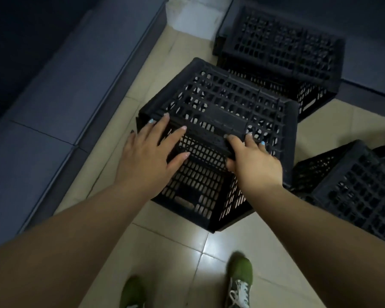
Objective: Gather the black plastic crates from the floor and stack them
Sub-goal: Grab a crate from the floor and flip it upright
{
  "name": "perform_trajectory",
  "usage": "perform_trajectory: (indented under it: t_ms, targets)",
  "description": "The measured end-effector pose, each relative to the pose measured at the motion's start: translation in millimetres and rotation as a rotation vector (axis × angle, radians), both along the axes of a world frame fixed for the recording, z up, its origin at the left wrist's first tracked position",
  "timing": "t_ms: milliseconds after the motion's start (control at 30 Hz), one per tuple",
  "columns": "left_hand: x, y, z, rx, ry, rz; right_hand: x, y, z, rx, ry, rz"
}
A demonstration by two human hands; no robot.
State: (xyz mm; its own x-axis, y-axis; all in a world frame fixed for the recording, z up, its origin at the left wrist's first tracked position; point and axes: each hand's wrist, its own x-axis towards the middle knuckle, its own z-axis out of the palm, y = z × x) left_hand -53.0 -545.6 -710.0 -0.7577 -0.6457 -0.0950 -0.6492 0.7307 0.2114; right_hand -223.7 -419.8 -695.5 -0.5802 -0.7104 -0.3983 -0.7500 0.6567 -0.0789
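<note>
A black plastic crate [220, 103] stands upside down in the middle of the tiled floor, its lattice base facing up. My left hand [149, 156] lies flat with spread fingers on its near top edge. My right hand [251, 161] curls its fingers over the same edge, gripping it. A second upturned crate [282, 45] sits just behind, at the upper right. A third crate [360, 192] lies to the right, partly cut off by the frame.
A long dark blue-grey bench or cushion [53, 96] runs along the left. Another dark surface [369, 25] fills the upper right corner. My green shoes [240, 281] stand on the beige tiles [176, 252] in front of the crate.
</note>
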Motion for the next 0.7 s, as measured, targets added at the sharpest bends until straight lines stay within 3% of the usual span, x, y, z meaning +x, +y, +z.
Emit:
perform_trajectory:
  t_ms: [333,533,700]
  targets:
    - [-39.6,16.6,20.5,-0.046,-0.100,0.195,-71.6,-21.4,26.8,0.067,-0.070,0.143]
    - [-45.3,16.3,53.1,-0.044,-0.073,0.205,-55.8,1.1,41.5,0.097,-0.145,0.248]
    - [-29.5,30.5,33.5,-0.003,-0.080,0.156,-33.5,18.7,5.6,0.094,-0.230,0.236]
